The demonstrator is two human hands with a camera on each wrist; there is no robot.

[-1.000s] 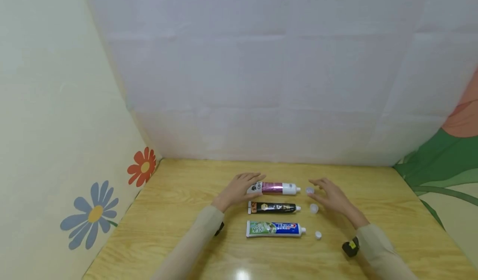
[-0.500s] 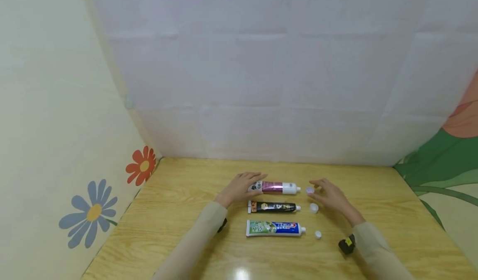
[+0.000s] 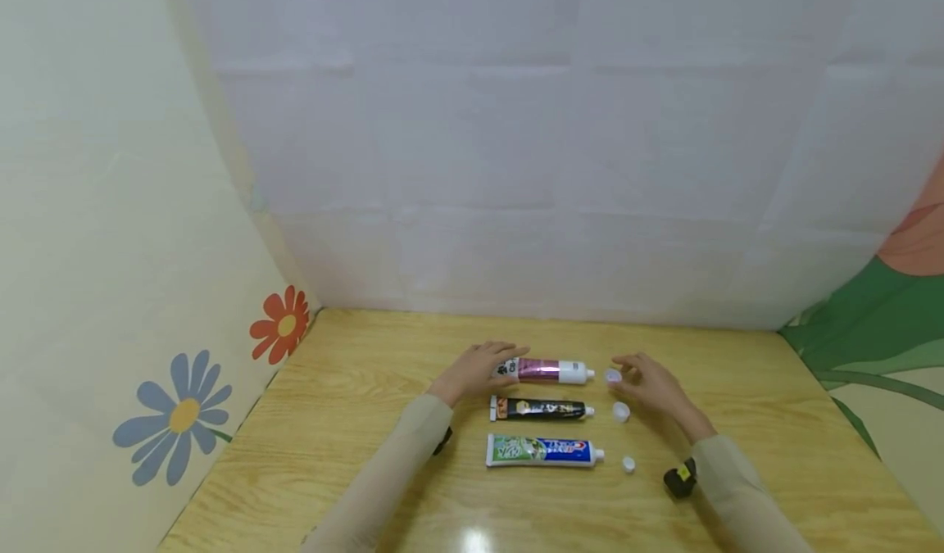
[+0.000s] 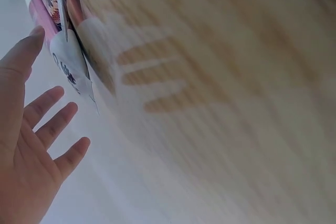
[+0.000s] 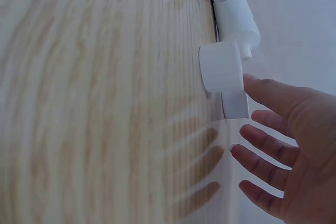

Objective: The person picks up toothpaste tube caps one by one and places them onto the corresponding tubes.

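Note:
Three toothpaste tubes lie in a column on the wooden table, uncapped nozzles to the right. At the tail of the far pink-and-white toothpaste tube [image 3: 542,370] is my left hand [image 3: 474,372], fingers spread over and beside it; no firm grip shows in the left wrist view. My right hand [image 3: 653,385] is beside the far white cap [image 3: 613,376], thumb and fingers apart around it. Nearer lie the black toothpaste tube [image 3: 542,410] with its white cap [image 3: 621,411], and the green-and-blue toothpaste tube [image 3: 542,451] with a smaller cap [image 3: 628,464].
The wooden table [image 3: 354,471] meets a pale cloth backdrop [image 3: 516,168] at the back. A flower-printed wall [image 3: 96,250] borders the left side, and a printed panel [image 3: 878,348] stands at the right.
Both forearms have shifted slightly inward, the left one to the right and the right one to the left. Tubes and caps stay where they were.

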